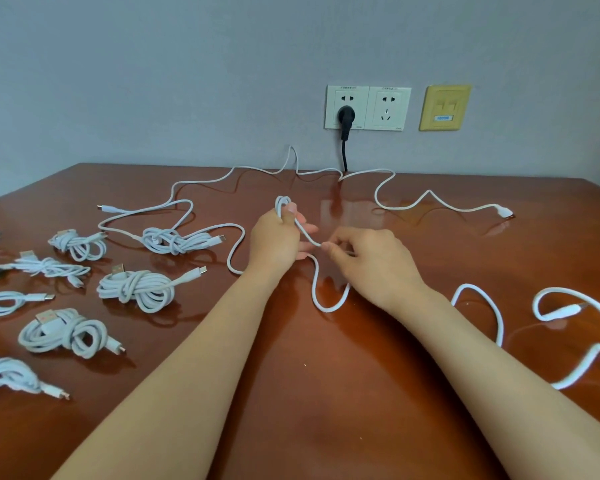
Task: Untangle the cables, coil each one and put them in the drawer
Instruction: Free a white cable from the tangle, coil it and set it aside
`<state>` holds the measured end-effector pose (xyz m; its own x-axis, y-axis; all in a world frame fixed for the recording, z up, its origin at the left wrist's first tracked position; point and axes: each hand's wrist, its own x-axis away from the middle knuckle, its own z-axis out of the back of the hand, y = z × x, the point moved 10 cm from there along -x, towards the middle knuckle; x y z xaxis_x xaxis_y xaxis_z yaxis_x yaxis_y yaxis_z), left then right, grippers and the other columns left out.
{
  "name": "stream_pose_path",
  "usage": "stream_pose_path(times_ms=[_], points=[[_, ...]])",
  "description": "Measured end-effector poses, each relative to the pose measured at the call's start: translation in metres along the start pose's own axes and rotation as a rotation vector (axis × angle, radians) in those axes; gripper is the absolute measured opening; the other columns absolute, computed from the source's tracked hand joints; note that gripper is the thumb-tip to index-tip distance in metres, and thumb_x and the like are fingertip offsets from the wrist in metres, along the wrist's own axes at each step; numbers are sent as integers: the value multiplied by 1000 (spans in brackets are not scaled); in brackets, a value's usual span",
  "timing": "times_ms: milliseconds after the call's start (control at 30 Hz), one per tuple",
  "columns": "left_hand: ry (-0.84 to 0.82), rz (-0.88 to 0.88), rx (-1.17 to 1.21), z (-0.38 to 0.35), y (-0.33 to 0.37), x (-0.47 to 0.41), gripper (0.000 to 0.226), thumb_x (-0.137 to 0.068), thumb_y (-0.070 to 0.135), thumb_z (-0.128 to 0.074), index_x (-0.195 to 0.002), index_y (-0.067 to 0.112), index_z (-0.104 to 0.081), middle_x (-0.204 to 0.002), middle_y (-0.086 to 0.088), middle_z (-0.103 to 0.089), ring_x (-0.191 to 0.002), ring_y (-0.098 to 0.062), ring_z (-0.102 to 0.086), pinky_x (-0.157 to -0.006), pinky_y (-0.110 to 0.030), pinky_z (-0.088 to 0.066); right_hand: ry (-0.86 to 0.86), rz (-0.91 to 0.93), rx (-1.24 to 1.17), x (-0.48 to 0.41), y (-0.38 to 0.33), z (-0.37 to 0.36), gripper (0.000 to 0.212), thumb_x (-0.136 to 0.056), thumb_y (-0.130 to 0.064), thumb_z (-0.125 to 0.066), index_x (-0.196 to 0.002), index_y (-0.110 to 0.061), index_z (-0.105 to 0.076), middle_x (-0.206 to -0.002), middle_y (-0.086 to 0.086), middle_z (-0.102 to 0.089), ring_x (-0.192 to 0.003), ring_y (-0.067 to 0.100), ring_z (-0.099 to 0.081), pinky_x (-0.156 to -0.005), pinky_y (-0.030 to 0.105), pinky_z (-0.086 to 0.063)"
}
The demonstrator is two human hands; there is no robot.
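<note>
The person is coiling a thin white cable above the middle of the bench. The left hand is gripping the first small loops, which are poking out above its thumb. The right hand is pinching the same cable just beside it, between thumb and forefinger, and is feeding the next turn across. Below the hands the slack is lying on the bench in a hanging curve and passing under the right wrist. Where it runs after that I cannot tell.

To do this turn well, the right hand should probably be letting the cable slide through its pinch rather than dragging it, so that each loop is matching the ones already held. A slight roll of the cable between the fingers is likely helping it lie flat instead of twisting.

The slack is lying near another loose cable on the right and a long one trailing along the back edge, so it may snag if pulled fast.

Finished bundles are sitting on the left. No drawer is showing.
</note>
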<state>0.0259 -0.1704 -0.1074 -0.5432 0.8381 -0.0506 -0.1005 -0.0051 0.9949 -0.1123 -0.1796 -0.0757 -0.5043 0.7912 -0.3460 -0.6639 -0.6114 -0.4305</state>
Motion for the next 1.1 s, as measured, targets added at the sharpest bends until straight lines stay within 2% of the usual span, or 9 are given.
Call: stream_pose_path(times_ms=[167, 300, 367, 467, 700, 767, 933, 1033, 1100], points=[[-20, 142, 405, -7, -7, 5, 31, -103, 22, -31, -78, 9, -44, -56, -6, -56, -38, -13, -60, -44, -22, -53, -37, 25, 25, 0, -5, -4, 22, -93, -41, -48, -89, -27, -64, -84, -1, -64, -91, 28, -57, -69, 29, -37], [-50, 199, 558, -10, -11, 3, 32, -104, 24, -29, -76, 13, -41, -40, 5, -37, -27, -6, -35, -36, -15, -41, -78, 23, 21, 1, -6, -7, 21, -93, -41, -48, -89, -30, -65, -79, -6, -62, -90, 25, -59, -71, 30, -41], [-34, 196, 490, -5, -10, 1, 33, -104, 26, -29, -76, 14, -41, -45, 5, -32, -27, -5, -25, -33, -12, -29, -114, 27, 37, 1, -6, -12, 22, -93, -42, -47, -90, -30, -65, -84, -3, -67, -91, 24, -59, -77, 32, -45], [-9, 181, 378, 2, -10, -2, 33, -104, 27, -29, -76, 15, -42, -56, 3, -30, -28, -4, -22, -32, -13, -22, -118, 24, 80, 0, -5, -11, 23, -93, -41, -45, -93, -29, -64, -92, -2, -68, -97, 26, -57, -77, 32, -41], [30, 220, 173, 12, -15, -4, 38, -102, 38, -28, -75, 16, -41, -59, 2, -36, -34, -7, -24, -33, -13, -22, -66, 123, 87, 2, -12, 3, 14, -94, -25, -47, -96, -25, -61, -93, -5, -60, -94, 21, -53, -70, 28, -31], [-8, 194, 81, 8, -11, -2, 41, -101, 43, -28, -75, 16, -42, -59, 2, -37, -30, -6, -27, -33, -13, -22, -64, 164, 21, 3, -17, 3, 12, -93, -23, -50, -93, -24, -63, -94, -6, -61, -92, 17, -52, -69, 27, -30], [-152, 140, -104, -12, -1, 11, 57, -96, 58, -20, -79, 12, -50, -57, 1, -42, -44, -13, -36, -44, -23, -30, -23, 223, -236, 1, -24, 7, 13, -90, -19, -57, -81, -26, -64, -87, -3, -63, -86, 17, -55, -79, 37, -45], [-231, 182, -62, -26, -4, 17, 65, -91, 66, -15, -64, 14, -43, -51, 0, -32, -39, -11, -28, -39, -16, -24, -8, 214, -281, 0, -23, 7, 16, -90, -21, -58, -78, -31, -60, -86, -5, -63, -85, 16, -57, -81, 40, -46], [-298, 237, 17, -36, -8, 22, 66, -87, 71, -13, -65, 15, -42, -52, -2, -30, -33, -8, -25, -35, -10, -22, 1, 199, -284, 0, -21, 7, 19, -90, -22, -57, -75, -34, -58, -84, -8, -64, -83, 14, -58, -80, 38, -47]])
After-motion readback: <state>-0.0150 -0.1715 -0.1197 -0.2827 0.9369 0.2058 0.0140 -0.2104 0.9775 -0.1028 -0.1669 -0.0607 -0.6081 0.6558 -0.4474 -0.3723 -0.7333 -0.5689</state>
